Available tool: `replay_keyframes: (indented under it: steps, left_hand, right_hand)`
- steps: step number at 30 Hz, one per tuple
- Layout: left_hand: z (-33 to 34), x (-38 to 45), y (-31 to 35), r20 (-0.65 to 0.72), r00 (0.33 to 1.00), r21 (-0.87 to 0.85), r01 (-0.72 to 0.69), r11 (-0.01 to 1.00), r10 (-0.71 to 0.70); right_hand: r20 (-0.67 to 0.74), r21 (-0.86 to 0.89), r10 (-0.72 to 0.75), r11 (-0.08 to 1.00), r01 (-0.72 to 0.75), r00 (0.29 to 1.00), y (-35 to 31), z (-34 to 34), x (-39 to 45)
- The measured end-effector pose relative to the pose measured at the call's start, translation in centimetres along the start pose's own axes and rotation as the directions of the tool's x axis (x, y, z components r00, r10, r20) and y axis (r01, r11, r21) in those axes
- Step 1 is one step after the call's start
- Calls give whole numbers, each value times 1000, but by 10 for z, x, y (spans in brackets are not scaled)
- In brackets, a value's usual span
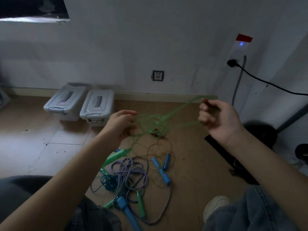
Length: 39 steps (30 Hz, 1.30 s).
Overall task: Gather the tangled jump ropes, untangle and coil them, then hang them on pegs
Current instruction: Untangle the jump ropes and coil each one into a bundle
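Between my hands the green rope (153, 122) knot hangs above the floor: left hand (121, 124) grips the knot, right hand (216, 115) pinches strands running up-right.

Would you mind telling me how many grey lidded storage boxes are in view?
2. Both stand on the floor against the back wall, side by side: the left box and the right box. The frame's edges may hide others.
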<state>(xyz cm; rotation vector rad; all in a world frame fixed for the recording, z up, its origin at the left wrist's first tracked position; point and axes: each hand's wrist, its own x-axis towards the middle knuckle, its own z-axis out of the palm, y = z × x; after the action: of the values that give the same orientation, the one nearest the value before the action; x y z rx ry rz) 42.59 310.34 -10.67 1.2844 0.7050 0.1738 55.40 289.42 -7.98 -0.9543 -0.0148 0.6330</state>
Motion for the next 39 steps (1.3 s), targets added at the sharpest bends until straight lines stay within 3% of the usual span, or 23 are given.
replay_keyframes:
  steps: [3, 5, 10, 13, 14, 15, 17, 18, 20, 22, 24, 25, 26, 27, 28, 30, 31, 33, 34, 36, 37, 38, 39]
  left_hand:
    - [7, -7, -13, 308, 939, 457, -2, 889, -156]
    - [14, -11, -22, 353, 903, 655, -53, 754, -244]
    - [19, -13, -25, 420, 899, 633, -197, 749, -119]
    - [20, -12, -21, 522, 852, 781, -497, 378, 42]
    - [23, -15, -19, 536, 841, 781, -528, 335, 77]
    - [26, -17, -17, 569, 812, 725, -569, 389, 127]
    - [32, -24, -12, 616, 759, 466, -569, 677, 214]
    - [34, -28, -9, 607, 765, 332, -490, 806, 215]
    - [30, -27, -8, 572, 803, 195, -330, 924, 166]
    - [25, -25, -12, 563, 824, 394, -339, 854, 67]
    - [24, -20, -23, 573, 819, 719, -488, 495, -24]
    - [23, -17, -29, 570, 822, 772, -533, 346, -6]
    - [23, -14, -31, 552, 833, 789, -538, 297, 44]
    - [23, -12, -29, 492, 862, 783, -500, 370, 125]
    - [20, -12, -23, 374, 900, 714, -434, 550, 225]
    - [14, -10, -6, 114, 932, 351, -363, 864, 345]
    - [10, -9, 3, 39, 921, 232, -387, 893, 389]
    - [5, -10, 12, 7, 880, 249, -462, 851, 475]
    - [4, -12, 13, 15, 870, 303, -473, 828, 492]
    - [-1, -12, 13, 34, 831, 527, -486, 697, 555]
    - [-6, -11, 14, 42, 787, 699, -464, 545, 616]
    - [-11, -11, 16, 56, 764, 798, -421, 431, 642]
    - [-16, -8, 16, 64, 798, 786, -410, 463, 599]
  right_hand:
    - [266, -286, 132, 957, -52, 955, 5, 5, -5]
    - [377, -303, 181, 951, -63, 908, 3, 6, -5]
    - [430, -374, 286, 920, -120, 856, 7, 4, -9]
    - [443, -506, 366, 856, -109, 818, 18, 8, -15]
    - [441, -565, 351, 823, -48, 826, 22, 11, -17]
    - [425, -621, 301, 783, 33, 854, 26, 14, -18]
    - [365, -711, 96, 671, 211, 926, 30, 19, -19]
    - [343, -742, -26, 606, 287, 939, 30, 19, -18]
    - [358, -800, -268, 405, 442, 894, 22, 15, -14]
    - [391, -826, -424, 229, 515, 817, 13, 7, -9]
    - [363, -809, -478, 264, 525, 800, 10, 2, -8]
    - [355, -799, -467, 297, 522, 810, 12, 2, -8]
    - [348, -804, -426, 322, 500, 835, 14, 2, -7]
    - [334, -830, -346, 333, 447, 877, 16, 2, -6]
    - [303, -873, -220, 326, 362, 927, 17, 2, -6]
    - [184, -977, 98, 124, 171, 978, 24, -2, -4]
    - [101, -992, 239, -55, 117, 966, 28, -5, -4]
    - [-21, -940, 381, -323, 112, 924, 34, -11, -4]
    - [-33, -910, 353, -397, 118, 935, 36, -13, -3]
    - [91, -869, 81, -480, 119, 993, 32, -19, 2]
    - [183, -898, -102, -423, 124, 978, 28, -21, 5]
    - [213, -956, -229, -248, 155, 950, 25, -21, 8]
    - [182, -978, -250, 52, 201, 951, 23, -19, 8]
